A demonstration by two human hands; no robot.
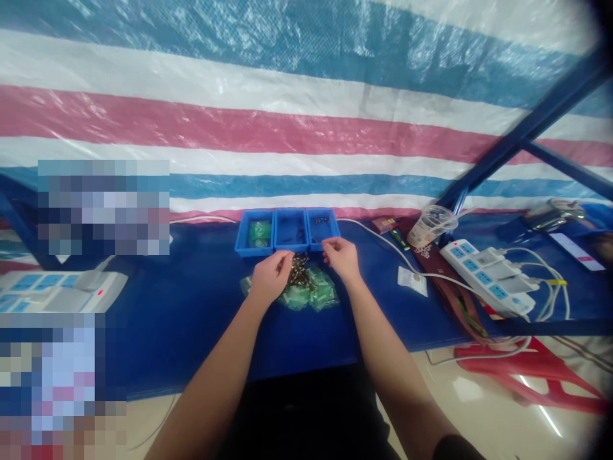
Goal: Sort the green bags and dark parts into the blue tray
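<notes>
My left hand [272, 276] is closed in a pinch at the left edge of a pile of small brassy metal parts [300, 273]. What sits between its fingertips is too small to name. Just in front of the right-hand blue bin [336, 231], my right hand [341, 259] is also pinched, its fingertips turned inward; whatever they grip cannot be made out. Small green plastic packets [316, 292] lie around and beneath the metal pile. More green packets fill part of the left blue bin [253, 252]. A few dark small pieces show in the middle bin [291, 248] and the right one.
To the right stand a plastic cup [433, 225], a small white packet [412, 281], a brown strap [433, 271] and a power strip [486, 278] with cables. A phone [577, 251] lies farther right. Another power strip [108, 291] is at left. A red stool [531, 374] stands below the blue table [191, 319].
</notes>
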